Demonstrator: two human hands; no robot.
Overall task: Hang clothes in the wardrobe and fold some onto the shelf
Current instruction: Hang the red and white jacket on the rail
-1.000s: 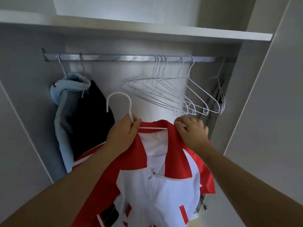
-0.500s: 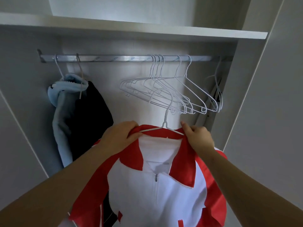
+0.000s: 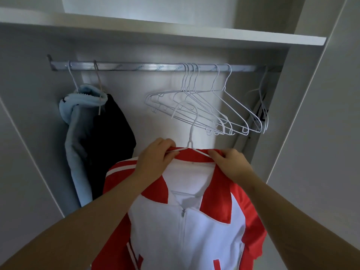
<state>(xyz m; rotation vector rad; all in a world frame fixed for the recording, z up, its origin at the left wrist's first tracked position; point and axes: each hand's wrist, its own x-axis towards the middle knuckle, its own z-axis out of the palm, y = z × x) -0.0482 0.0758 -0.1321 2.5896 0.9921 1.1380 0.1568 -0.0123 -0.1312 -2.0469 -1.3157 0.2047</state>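
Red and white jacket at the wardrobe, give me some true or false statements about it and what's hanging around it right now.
1. The red and white jacket sits on a white hanger. True.
2. The hanger's hook is over the rail. False: the hook is below the rail, not on it.
3. The left hand and right hand both grip the jacket at its collar. True.
4. A light blue garment hangs at the rail's right end. False: it hangs at the left end, beside a black garment.
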